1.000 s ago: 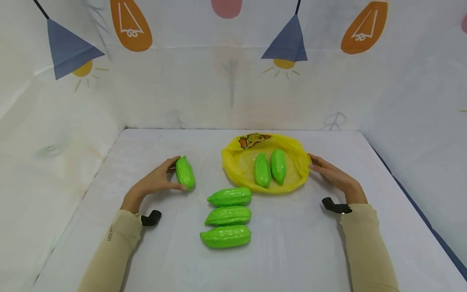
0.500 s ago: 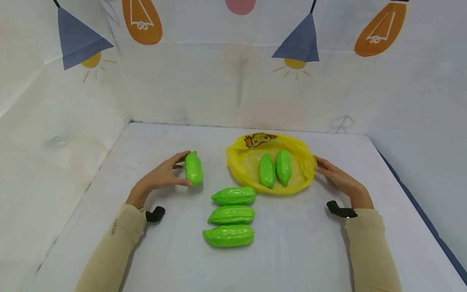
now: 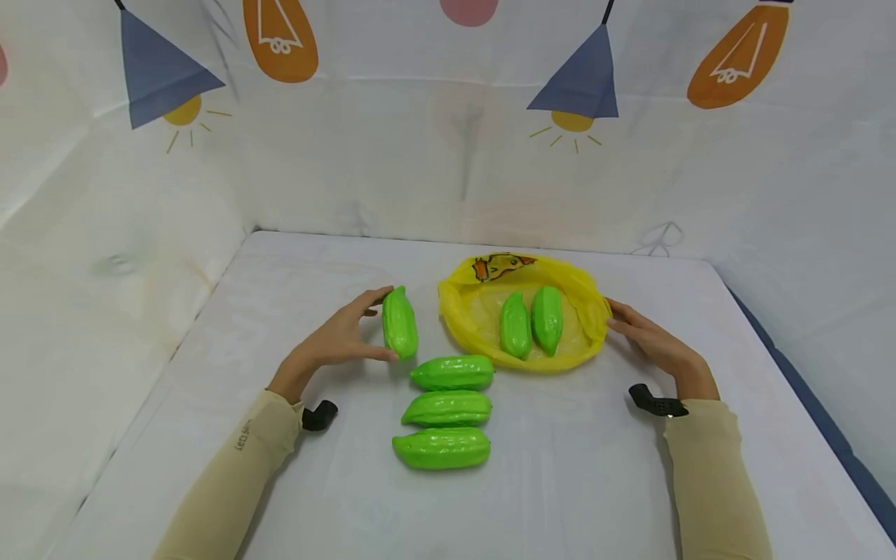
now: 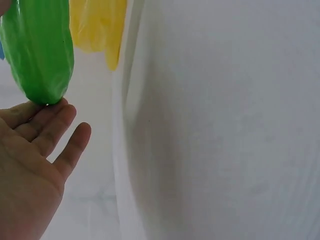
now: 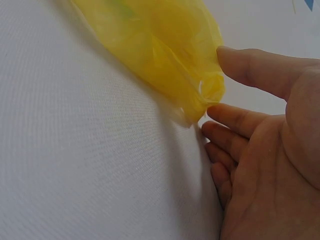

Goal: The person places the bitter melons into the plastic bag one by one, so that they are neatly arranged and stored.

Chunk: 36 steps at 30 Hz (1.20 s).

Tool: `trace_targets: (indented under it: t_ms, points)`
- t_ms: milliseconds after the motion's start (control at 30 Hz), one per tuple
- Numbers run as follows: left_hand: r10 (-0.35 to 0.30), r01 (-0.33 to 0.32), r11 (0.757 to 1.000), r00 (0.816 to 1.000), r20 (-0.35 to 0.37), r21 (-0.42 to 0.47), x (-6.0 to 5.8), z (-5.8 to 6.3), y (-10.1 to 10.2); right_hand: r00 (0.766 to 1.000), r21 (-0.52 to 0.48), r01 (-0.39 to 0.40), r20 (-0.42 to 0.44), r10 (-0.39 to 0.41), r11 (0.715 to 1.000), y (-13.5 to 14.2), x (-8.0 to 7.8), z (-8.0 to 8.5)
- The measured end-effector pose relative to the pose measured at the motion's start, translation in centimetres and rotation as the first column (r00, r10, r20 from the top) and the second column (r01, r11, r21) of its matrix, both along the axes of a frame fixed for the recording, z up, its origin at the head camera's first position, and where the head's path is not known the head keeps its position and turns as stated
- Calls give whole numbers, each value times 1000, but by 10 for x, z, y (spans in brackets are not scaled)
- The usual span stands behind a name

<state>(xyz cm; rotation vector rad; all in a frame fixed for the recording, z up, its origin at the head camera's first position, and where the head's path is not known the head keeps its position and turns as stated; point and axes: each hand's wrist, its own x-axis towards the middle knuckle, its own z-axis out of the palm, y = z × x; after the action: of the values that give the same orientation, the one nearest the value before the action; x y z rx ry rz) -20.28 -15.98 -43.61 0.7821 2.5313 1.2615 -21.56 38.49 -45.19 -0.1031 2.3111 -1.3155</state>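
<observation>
In the head view my left hand pinches a green ridged gourd lengthwise, thumb at its near end and fingers at the far end. The left wrist view has fingertips right at the gourd's tip. A yellow plastic bag, its mouth spread wide and a duck face on the rim, holds two similar gourds. My right hand touches the bag's right edge. In the right wrist view, thumb and index finger stand apart against the yellow film, the other fingers loosely bent.
Three more green gourds lie crosswise in a stack-like row in front of the bag, on the white tabletop. White sheeting printed with lamps and bulbs rises behind the table and along both sides.
My left hand has carried the gourd to the right, closer to the bag and the row. The right hand keeps its place at the bag's edge. The head view has shifted a little.
</observation>
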Motion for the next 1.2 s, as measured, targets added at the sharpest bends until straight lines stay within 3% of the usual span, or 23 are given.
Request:
trace_targets:
  t_ms: [100,300,533,733,900,1200]
  points:
    - [10,-10,1000,1000,-8,6,2,0,7,1000,7,-2,0,2,1000,1,1,1]
    - [-72,72,997,997,-6,15,5,-1,23,1000,28,13,-2,-13,1000,2,8,3]
    - [-50,50,999,999,-2,-14,1,-1,23,1000,19,30,-10,-29,999,0,9,5]
    - [-86,86,996,996,-31,-1,-15,9,37,999,-1,27,-17,-27,1000,-6,4,1]
    - [-124,124,992,992,-3,0,-27,20,52,999,-9,32,-7,-32,999,-15,2,-1]
    - [-135,136,989,991,20,-51,-53,22,65,1000,-1,9,-28,-9,1000,-31,-7,-2]
